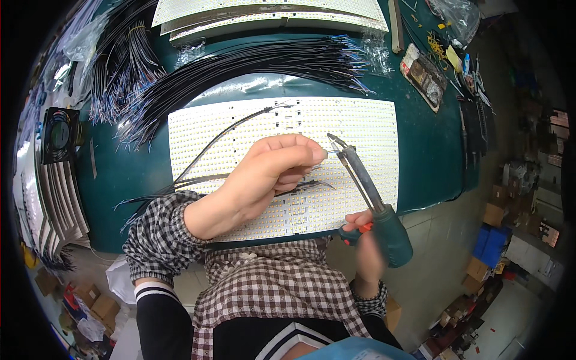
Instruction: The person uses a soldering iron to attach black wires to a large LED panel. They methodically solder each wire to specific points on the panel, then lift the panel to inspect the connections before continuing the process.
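A white LED board (372, 126), covered with rows of small yellowish LEDs, lies in front of me on the table. Above its middle, my left hand (264, 165) is closed in a pinch on a thin wire (333, 152) that pokes out past the fingertips. My right hand (367, 249) grips a green soldering gun (393, 237) with a red trigger, its metal barrel slanting up and left. The gun's tip is close to the pinched wire; whether they touch, I cannot tell. Black cables (216, 139) with thin ends lie across the board, partly hidden under my left hand.
Bundles of black cable (258, 57) with stripped ends spread behind the board, with stacked LED boards (270, 12) beyond. A small fan (59, 135) stands at left. A stained, worn block (423, 78) sits at the far right of the green table (429, 162).
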Tool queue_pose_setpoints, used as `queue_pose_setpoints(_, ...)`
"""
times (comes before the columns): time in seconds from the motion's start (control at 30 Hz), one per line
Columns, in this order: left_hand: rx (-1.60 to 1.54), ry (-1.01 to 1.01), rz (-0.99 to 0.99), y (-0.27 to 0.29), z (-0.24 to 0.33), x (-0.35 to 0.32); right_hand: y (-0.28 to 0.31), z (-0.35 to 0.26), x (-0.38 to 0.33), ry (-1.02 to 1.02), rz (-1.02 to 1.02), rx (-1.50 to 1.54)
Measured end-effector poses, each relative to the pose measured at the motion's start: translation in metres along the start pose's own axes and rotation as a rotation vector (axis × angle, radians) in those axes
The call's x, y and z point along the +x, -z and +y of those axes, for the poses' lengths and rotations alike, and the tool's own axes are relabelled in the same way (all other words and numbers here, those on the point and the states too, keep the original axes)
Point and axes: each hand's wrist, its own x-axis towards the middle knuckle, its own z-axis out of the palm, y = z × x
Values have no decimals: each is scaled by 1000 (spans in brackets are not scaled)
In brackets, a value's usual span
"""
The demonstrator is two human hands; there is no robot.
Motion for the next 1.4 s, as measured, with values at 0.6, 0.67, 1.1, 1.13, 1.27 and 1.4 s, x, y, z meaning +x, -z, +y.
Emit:
queue_pose_setpoints(0.6, -55, 63, 8, 2, -4, 4, 1, 5, -1, -6, -1, -16)
queue_pose_setpoints(0.67, -51, 61, 10, 1, -4, 5, 0, 5, -2, -15, 11, -20)
queue_pose_setpoints(1.1, -18, 19, 26, 3, -6, 5, 1, 6, -1, 0, -8, -8)
queue_pose_setpoints(1.13, -12, 18, 28, 3, -6, 5, 1, 7, -2, -3, -8, 4)
queue_pose_setpoints(1.27, -9, 15, 37, 5, -8, 6, 2, 7, -3, -6, -8, 7)
queue_pose_setpoints(1.4, -5, 23, 45, 4, -8, 6, 1, 7, -2, -8, -7, 9)
